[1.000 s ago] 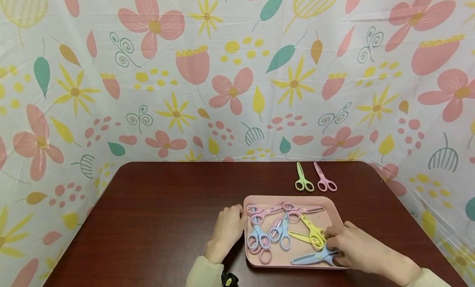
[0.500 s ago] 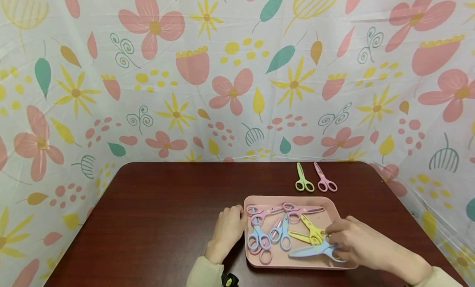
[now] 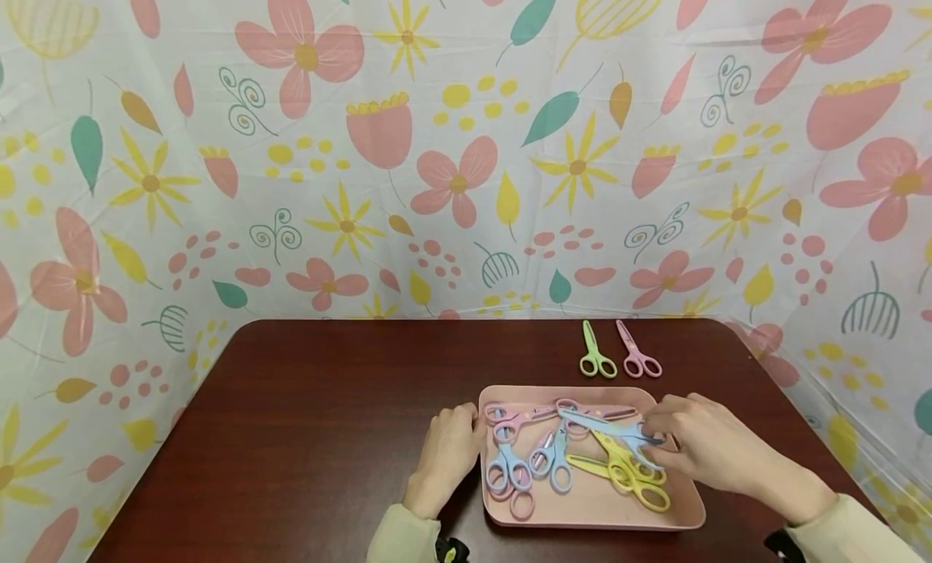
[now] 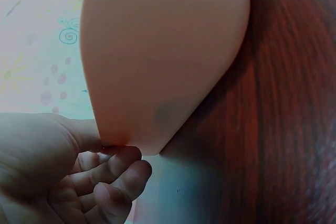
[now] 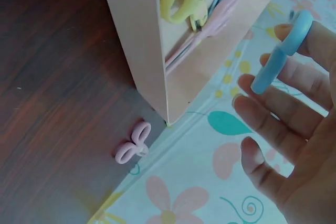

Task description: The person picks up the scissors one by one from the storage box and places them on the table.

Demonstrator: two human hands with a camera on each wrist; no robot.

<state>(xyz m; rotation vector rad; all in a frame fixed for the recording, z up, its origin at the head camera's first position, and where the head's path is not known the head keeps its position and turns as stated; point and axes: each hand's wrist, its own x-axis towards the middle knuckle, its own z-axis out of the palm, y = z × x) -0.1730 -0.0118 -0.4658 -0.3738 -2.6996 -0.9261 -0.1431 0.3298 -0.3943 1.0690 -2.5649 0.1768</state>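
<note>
A pair of light-blue scissors is lifted over the pink tray, its blades pointing left. My right hand pinches it by the handle; a blue handle loop shows at the fingertips in the right wrist view. At the tray's left side, my left hand holds the edge, and in the left wrist view its thumb and curled fingers meet at the tray's wall. Inside the tray lie yellow scissors, pink scissors and other blue scissors, partly overlapping.
Behind the tray, green scissors and pink scissors lie side by side on the dark wooden table, blades toward the back. A flowered cloth hangs beyond the table's far edge.
My right hand has raised the light-blue scissors from the tray's front right and moved them toward the back. The yellow handles beneath are now uncovered. My left hand stays at the tray's edge.
</note>
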